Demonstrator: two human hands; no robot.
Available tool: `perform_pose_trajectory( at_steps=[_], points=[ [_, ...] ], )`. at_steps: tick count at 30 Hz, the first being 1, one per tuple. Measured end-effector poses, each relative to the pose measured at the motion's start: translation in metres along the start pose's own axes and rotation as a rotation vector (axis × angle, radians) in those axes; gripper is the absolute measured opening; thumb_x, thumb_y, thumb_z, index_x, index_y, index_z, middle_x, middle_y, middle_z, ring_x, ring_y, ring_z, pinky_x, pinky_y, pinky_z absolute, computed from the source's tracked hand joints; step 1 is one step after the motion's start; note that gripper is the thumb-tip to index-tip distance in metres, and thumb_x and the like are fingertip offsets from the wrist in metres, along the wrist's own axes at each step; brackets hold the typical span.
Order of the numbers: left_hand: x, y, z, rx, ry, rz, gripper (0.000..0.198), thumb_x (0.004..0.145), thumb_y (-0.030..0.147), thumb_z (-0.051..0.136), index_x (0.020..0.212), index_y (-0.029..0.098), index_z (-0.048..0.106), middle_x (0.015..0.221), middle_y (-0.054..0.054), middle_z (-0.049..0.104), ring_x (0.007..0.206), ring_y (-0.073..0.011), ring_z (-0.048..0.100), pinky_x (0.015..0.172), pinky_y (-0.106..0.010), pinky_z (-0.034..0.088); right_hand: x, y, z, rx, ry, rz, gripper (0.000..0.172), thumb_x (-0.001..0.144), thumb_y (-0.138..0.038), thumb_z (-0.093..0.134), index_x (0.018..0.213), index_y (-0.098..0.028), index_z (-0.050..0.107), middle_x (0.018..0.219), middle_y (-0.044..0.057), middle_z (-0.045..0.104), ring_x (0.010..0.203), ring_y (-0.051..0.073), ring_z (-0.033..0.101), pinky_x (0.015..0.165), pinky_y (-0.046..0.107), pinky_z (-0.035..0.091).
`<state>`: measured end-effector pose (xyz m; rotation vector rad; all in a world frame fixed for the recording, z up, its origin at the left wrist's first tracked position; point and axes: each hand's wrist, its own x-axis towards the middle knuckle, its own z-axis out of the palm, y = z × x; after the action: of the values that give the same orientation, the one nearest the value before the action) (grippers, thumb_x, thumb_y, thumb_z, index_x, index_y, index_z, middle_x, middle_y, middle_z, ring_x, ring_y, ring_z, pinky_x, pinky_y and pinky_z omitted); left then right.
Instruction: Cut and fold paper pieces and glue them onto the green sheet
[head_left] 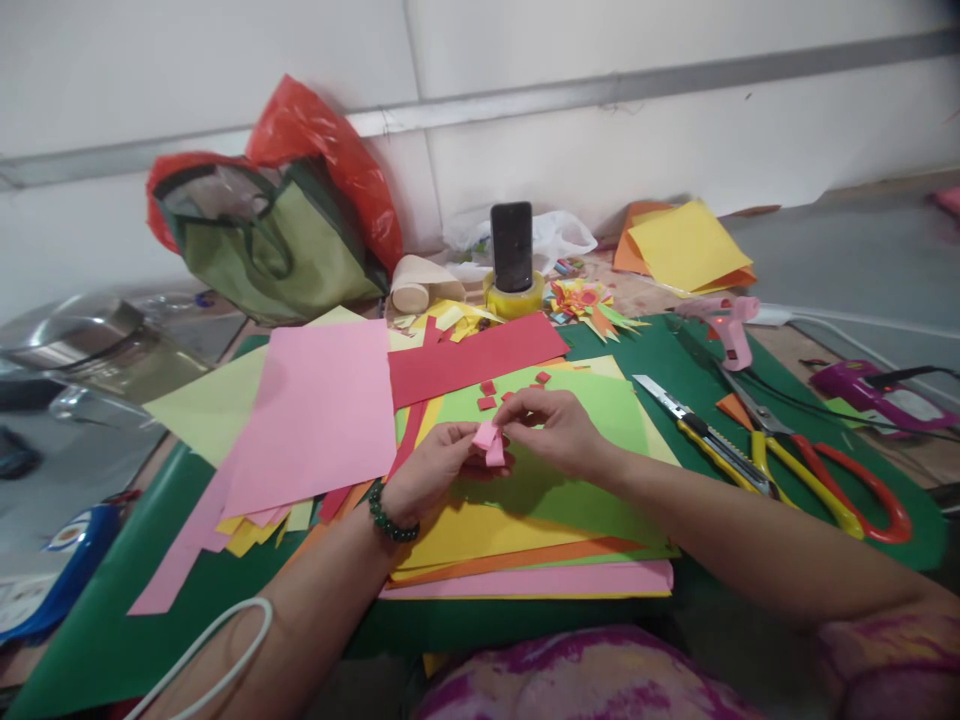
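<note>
Between my two hands is a small folded pink paper piece [489, 443], held over the stacked coloured sheets. My left hand [442, 455], with a green bead bracelet on its wrist, is closed on the lower left side of the piece. Thumb and index finger of my right hand [544, 425] pinch its upper right edge. Just behind my hands, small red paper squares [487, 403] lie on the light green sheet [600, 410]. A large pink sheet [322, 410] lies to the left, and a red strip [480, 358] stretches behind the squares.
Right of the stack lie a yellow cutter [705, 440], scissors [825, 480] and a pink glue gun [731, 325] with its cable. A phone [512, 245] stands upright at the back, near a paper flower [581, 300]. A green bag [277, 240] is at the back left.
</note>
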<state>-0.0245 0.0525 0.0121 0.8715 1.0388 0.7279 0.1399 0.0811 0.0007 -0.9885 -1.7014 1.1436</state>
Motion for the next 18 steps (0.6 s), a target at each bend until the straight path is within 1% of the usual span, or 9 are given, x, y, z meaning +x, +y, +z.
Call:
perform_pose_trajectory(
  at_steps=[2,6,9,11,14,16,18],
  points=[
    [-0.0008,0.0008,-0.0003,-0.019,0.004,-0.016,0.038,0.061,0.048,0.077,0.071,0.013,0.065,0.064,-0.005,0.069,0.054,-0.013,0.064,0.061,-0.023,0.051,-0.0016,0.0011,-0.0002,-0.05,-0.011,-0.065,0.011,0.072,-0.019,0.056,0.07,-0.019,0.067,0.07,0.002,0.067,0.064,0.013,0.06,0.061,0.025,0.049],
    [-0.0033,0.0012,0.0001,-0.013,-0.012,-0.048,0.03,0.071,0.044,0.067,0.077,0.015,0.061,0.066,-0.006,0.07,0.055,-0.0155,0.067,0.051,-0.021,0.048,-0.0032,0.002,-0.0024,-0.146,-0.038,-0.218,0.013,0.075,-0.016,0.054,0.073,-0.019,0.067,0.07,0.002,0.066,0.063,0.013,0.059,0.061,0.025,0.048],
    [-0.0045,0.0006,0.0012,0.001,-0.025,-0.052,0.037,0.078,0.05,0.058,0.078,0.014,0.06,0.065,-0.008,0.069,0.055,-0.0168,0.067,0.051,-0.022,0.048,-0.0046,0.0029,-0.0036,-0.281,-0.041,-0.321,0.017,0.075,-0.011,0.052,0.073,-0.02,0.066,0.069,0.001,0.066,0.062,0.013,0.058,0.062,0.026,0.046],
    [-0.005,0.0005,0.0018,0.021,-0.035,-0.05,0.042,0.077,0.056,0.058,0.076,0.014,0.059,0.064,-0.008,0.069,0.056,-0.0175,0.068,0.05,-0.022,0.047,-0.0054,0.0041,-0.0039,-0.366,-0.041,-0.365,0.018,0.076,-0.011,0.051,0.072,-0.021,0.066,0.069,0.002,0.065,0.063,0.013,0.057,0.062,0.026,0.045],
    [-0.0054,0.001,0.0014,0.042,-0.066,-0.066,0.045,0.069,0.058,0.068,0.075,0.015,0.055,0.065,-0.006,0.068,0.058,-0.0169,0.068,0.051,-0.02,0.047,-0.0058,0.0058,-0.0039,-0.434,-0.052,-0.41,0.017,0.076,-0.012,0.051,0.07,-0.02,0.064,0.069,0.003,0.064,0.063,0.014,0.056,0.06,0.026,0.043],
    [-0.0053,0.0009,0.0003,0.044,-0.091,-0.068,0.046,0.066,0.057,0.071,0.073,0.016,0.053,0.065,-0.004,0.067,0.057,-0.0144,0.066,0.051,-0.019,0.046,-0.0058,0.0059,-0.0039,-0.417,-0.047,-0.402,0.016,0.076,-0.012,0.051,0.071,-0.02,0.064,0.068,0.002,0.063,0.062,0.013,0.055,0.06,0.025,0.043],
    [-0.005,0.0003,-0.0009,0.053,-0.111,-0.056,0.045,0.068,0.057,0.071,0.07,0.016,0.051,0.064,-0.002,0.065,0.053,-0.0113,0.063,0.051,-0.019,0.046,-0.006,0.0048,-0.0038,-0.375,-0.029,-0.367,0.016,0.077,-0.012,0.051,0.072,-0.021,0.064,0.067,0.001,0.063,0.061,0.013,0.055,0.06,0.025,0.043]
  ],
)
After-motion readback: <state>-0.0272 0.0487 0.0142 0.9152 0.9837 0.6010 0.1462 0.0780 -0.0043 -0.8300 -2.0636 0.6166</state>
